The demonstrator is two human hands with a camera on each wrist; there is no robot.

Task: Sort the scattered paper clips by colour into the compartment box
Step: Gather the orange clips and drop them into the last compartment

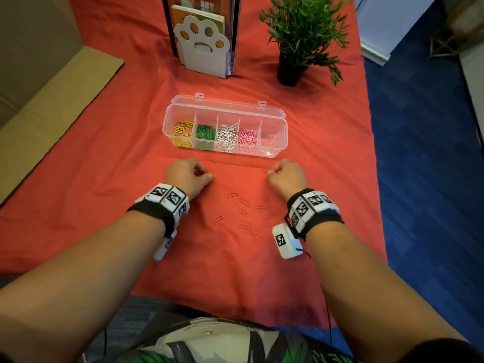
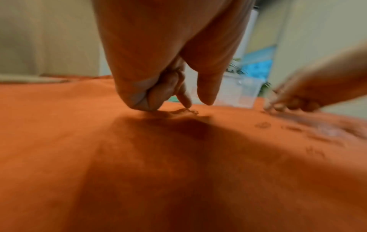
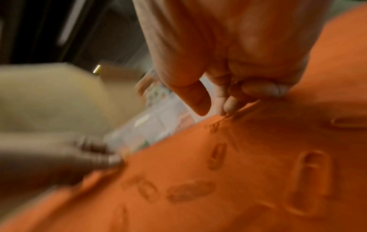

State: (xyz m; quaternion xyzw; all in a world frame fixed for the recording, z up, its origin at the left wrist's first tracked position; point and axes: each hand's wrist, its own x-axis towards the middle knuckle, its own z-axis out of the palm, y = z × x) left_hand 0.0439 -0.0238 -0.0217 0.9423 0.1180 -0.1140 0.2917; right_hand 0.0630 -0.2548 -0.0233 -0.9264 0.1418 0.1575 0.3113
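Both hands low on the worktop (image 1: pixel 104 153) before the compartment box (image 1: pixel 277 119) to gather remaining orange clips (image 1: pixel 245 202): right hand (image 1: pixel 286 175) pinching one, left hand (image 1: pixel 187 175) curled, contents indeterminable.

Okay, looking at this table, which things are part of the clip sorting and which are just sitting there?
Part of the job:
- compartment box, open, with yellow, green, white and pink clips sorted
- orange clips loose on the cloth
- left hand and right hand, both at the cloth; the right seems to pinch a clip

Just lying about:
- plant
- paw bookend
- cardboard
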